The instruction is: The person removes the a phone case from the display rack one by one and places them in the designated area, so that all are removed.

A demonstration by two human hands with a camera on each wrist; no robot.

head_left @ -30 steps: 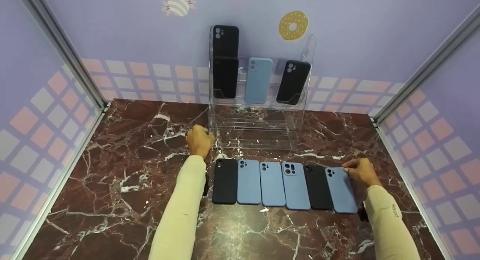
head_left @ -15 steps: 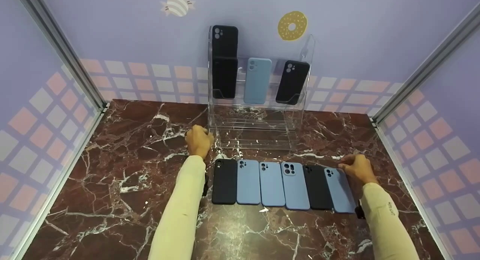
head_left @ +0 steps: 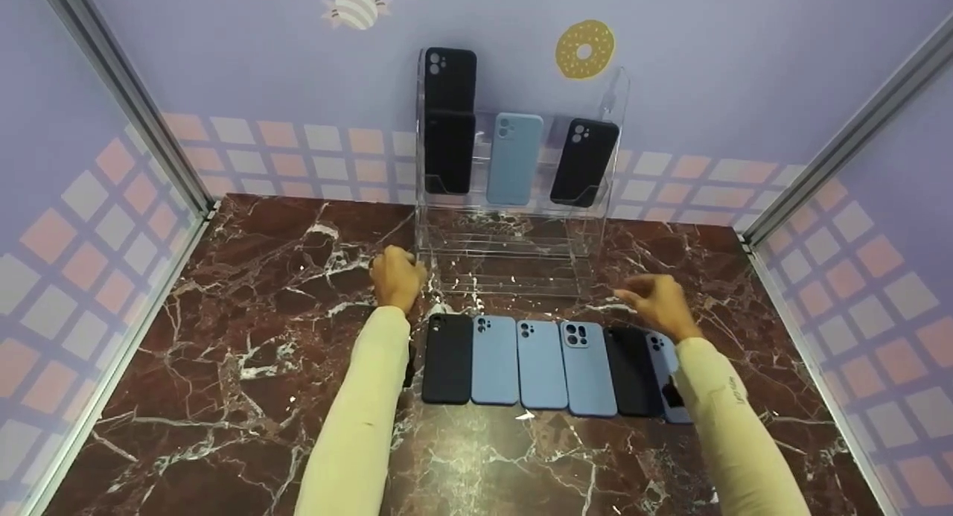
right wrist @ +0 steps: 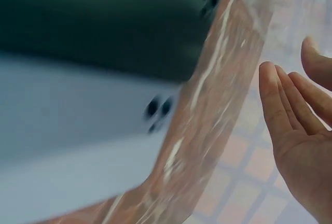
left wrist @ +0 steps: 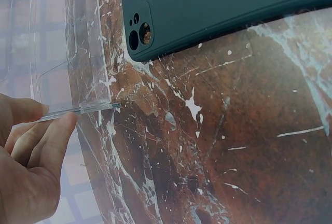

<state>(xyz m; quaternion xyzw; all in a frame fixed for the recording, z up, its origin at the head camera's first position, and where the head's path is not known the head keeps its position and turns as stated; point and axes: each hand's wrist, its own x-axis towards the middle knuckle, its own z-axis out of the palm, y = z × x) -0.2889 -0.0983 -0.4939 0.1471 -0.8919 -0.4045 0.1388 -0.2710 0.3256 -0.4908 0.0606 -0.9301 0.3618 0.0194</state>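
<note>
My left hand (head_left: 398, 279) pinches the left side panel of a clear acrylic display stand (left wrist: 78, 111) between thumb and fingers, plain in the left wrist view. My right hand (right wrist: 303, 125) holds nothing; its fingers are nearly straight and the thumb is apart from them. It hovers above the far ends of a black phone case (head_left: 633, 374) and a blue phone case (head_left: 659, 352), whose right part the sleeve hides. Left of these lie a blue case with a large camera cutout (head_left: 590, 374), two more blue cases (head_left: 542, 367) and a black case (head_left: 447, 367), in one row.
On the stand's upper tiers lean black cases (head_left: 450, 84) at left, a light blue case (head_left: 515, 158) mid-way and a tilted black case (head_left: 584, 162) at right. Patterned panels (head_left: 878, 337) enclose the dark red marbled table (head_left: 260, 427) at the back and both sides.
My right hand has left the rightmost blue case and moved left and farther forward, its sleeve now covering part of that case. The left hand has kept its place on the stand.
</note>
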